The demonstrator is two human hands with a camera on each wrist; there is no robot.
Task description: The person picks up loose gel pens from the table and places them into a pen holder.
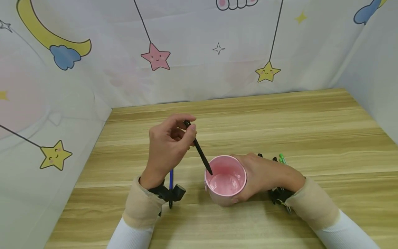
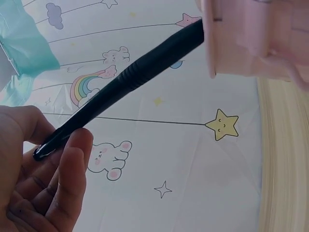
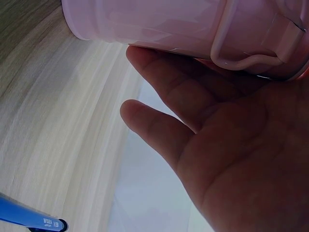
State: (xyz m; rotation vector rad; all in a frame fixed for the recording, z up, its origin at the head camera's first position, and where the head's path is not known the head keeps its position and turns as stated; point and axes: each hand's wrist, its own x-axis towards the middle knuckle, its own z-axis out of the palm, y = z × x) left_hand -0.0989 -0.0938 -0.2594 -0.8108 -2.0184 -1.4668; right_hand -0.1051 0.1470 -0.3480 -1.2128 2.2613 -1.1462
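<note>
My left hand [image 1: 169,140] pinches a black pen [image 1: 200,154] near its upper end. The pen slants down to the right, its tip within the mouth of a pink cup [image 1: 221,200]. In the left wrist view the pen's [image 2: 130,77] far end passes behind the rim of the cup [image 2: 234,48]. My right hand [image 1: 261,173] grips the cup from its right side, thumb in front and fingers behind. The right wrist view shows a wire-like handle on the cup [image 3: 159,21] beside my right hand [image 3: 241,135]. No pens show inside the cup.
A blue pen [image 1: 171,178] lies under my left wrist, with another dark tip beside it. Several pens, one a green pen [image 1: 282,159], lie partly hidden under my right forearm. A blue pen [image 3: 29,215] shows in the right wrist view. Printed cloth [image 1: 199,79] borders the wooden table [image 1: 199,228].
</note>
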